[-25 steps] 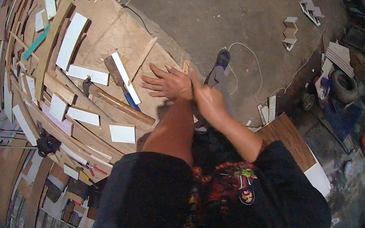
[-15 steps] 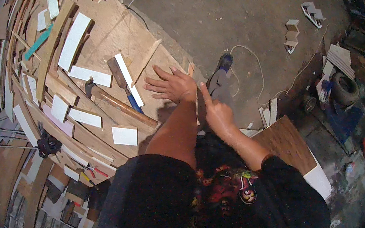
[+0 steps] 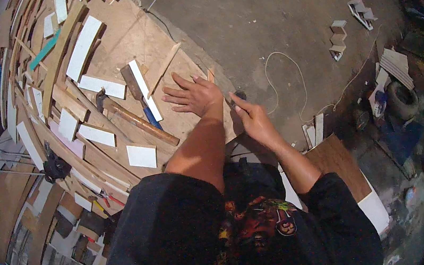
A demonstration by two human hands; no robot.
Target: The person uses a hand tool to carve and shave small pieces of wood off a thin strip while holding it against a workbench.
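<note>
My left hand (image 3: 194, 96) is open, its fingers spread over the corner of a plywood worktop (image 3: 157, 40). To its right, just off the worktop edge, is my right hand (image 3: 254, 119). Its index finger points forward along the edge while the other fingers curl under, and whatever they hold is hidden. Left of my left hand lie a chisel with a blue handle (image 3: 152, 118), a narrow white strip (image 3: 145, 90) and a thin wooden strip (image 3: 165, 68). A hammer (image 3: 138, 122) with a wooden handle rests further left, near a white rectangular piece (image 3: 142, 156).
Curved wood strips (image 3: 61, 61) and white offcuts (image 3: 84, 48) crowd the worktop's left side. A pale cord (image 3: 301, 75) loops across the concrete floor, with zigzag pieces (image 3: 339, 39) beyond. A tyre (image 3: 401, 99) lies at right; a brown board (image 3: 336, 164) stands near my right forearm.
My right hand has turned and shifted slightly right and down, its index finger now angled more to the left. The left hand stays spread on the worktop; the view has shifted slightly.
</note>
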